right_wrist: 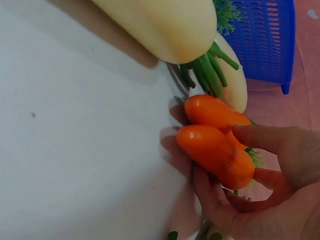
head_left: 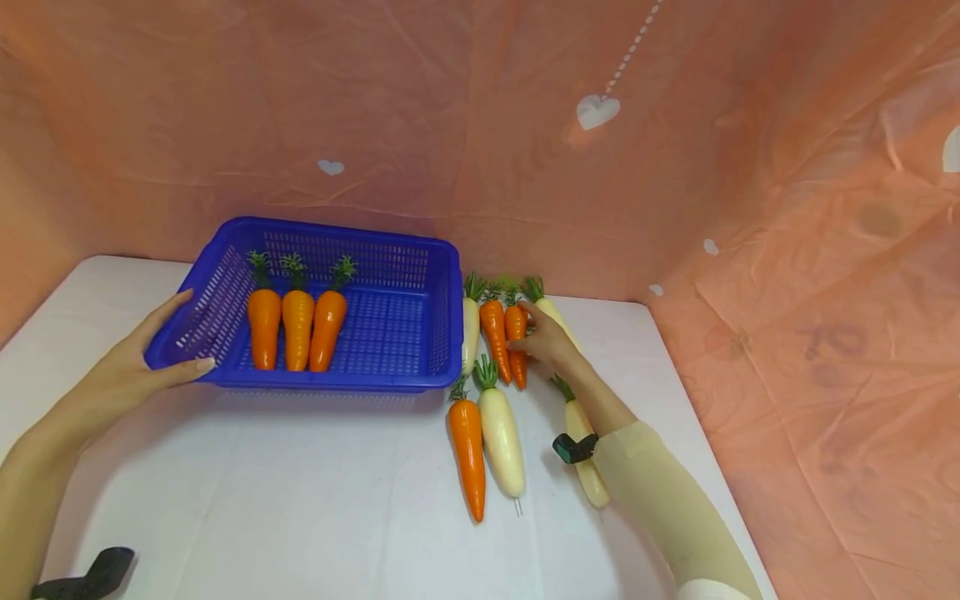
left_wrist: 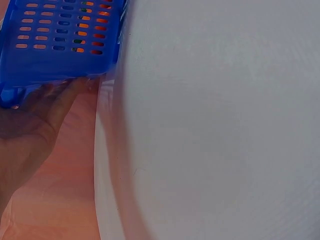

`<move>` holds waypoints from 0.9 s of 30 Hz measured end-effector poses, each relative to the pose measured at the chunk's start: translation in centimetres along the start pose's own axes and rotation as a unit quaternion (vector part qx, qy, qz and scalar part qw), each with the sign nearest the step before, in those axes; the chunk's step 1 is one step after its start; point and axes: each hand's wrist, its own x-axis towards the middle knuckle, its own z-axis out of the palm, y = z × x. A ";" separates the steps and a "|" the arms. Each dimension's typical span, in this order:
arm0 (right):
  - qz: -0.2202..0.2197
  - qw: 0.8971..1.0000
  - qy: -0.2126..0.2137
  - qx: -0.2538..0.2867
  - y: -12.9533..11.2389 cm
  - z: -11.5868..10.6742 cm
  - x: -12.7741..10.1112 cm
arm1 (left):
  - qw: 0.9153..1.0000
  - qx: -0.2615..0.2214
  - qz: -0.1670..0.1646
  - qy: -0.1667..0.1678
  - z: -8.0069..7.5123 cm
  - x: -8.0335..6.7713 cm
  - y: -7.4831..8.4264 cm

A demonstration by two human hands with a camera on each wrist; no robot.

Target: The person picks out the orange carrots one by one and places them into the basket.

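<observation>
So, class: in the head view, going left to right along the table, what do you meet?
left hand → blue basket holding three carrots → loose carrot → white radish → right hand

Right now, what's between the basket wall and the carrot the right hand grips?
In the head view: a white radish and another carrot lie between the basket and the gripped carrot.
</observation>
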 end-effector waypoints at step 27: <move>0.012 0.997 0.005 0.082 -0.4 -1.1 0.0 | 1.000 0.002 0.007 0.002 -0.1 -0.1 0.1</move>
